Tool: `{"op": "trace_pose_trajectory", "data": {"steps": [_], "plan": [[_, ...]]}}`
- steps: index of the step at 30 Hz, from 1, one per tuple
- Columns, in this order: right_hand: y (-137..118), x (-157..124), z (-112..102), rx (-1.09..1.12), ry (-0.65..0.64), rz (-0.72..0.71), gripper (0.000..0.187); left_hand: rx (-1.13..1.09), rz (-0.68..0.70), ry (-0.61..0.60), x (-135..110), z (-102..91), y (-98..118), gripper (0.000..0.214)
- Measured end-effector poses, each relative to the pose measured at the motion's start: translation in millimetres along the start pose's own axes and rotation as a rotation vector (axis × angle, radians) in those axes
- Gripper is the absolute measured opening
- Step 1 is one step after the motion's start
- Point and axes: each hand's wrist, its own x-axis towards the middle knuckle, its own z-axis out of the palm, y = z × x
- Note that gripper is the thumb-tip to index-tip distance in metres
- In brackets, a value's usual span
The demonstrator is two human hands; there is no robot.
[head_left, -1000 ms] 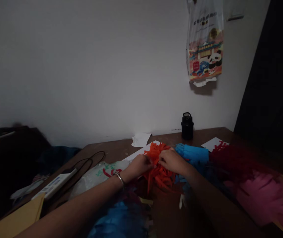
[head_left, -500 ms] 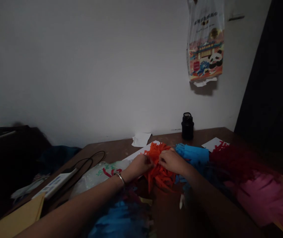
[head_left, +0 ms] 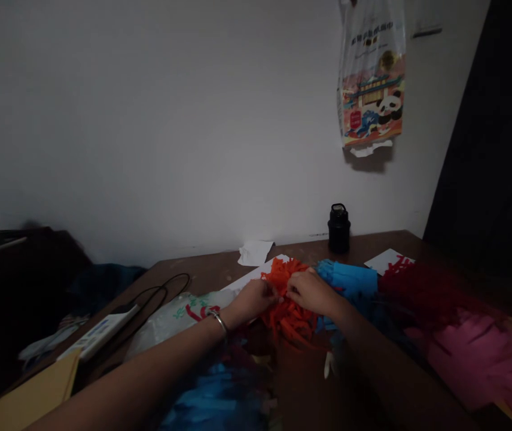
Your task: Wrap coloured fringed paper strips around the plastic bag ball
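Note:
A bushy bunch of orange paper strips (head_left: 294, 323) lies on the brown table, with both hands at its middle. My left hand (head_left: 256, 302), a silver bangle at its wrist, comes in from the left with its fingertips pinched on the strips. From the right, my right hand (head_left: 313, 291) is curled with thumb and forefinger pinched on the same bunch. The fingertips face each other, a small gap apart; exactly which strips they grip is too dim to see. Touching distance to the right hand is a blue fringed paper piece (head_left: 355, 279).
Dark red strips (head_left: 421, 293) and pink fringed paper (head_left: 480, 359) pile up at right. A black bottle (head_left: 339, 230) stands at the back. Further left are a clear plastic bag (head_left: 161, 323), a white power strip (head_left: 98, 335) with a black cable, and yellow paper (head_left: 27, 398). More blue fringe (head_left: 215, 398) lies in front.
Almost nothing differs. Both hands stay at the orange bunch, with only slight shifts of the fingers and strips.

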Motion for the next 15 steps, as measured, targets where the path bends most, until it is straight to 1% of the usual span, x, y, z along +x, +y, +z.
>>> {"op": "trace_pose_trajectory", "data": {"steps": [11,15], "plan": [[1.1,0.4,1.5,0.000,-0.003,0.000,0.011,-0.047,0.008,-0.017,0.5,0.9,-2.6,0.022],[0.9,0.0,1.4,0.004,-0.003,-0.001,0.011,-0.051,0.001,-0.021,1.3,0.8,-3.9,0.026]]}}
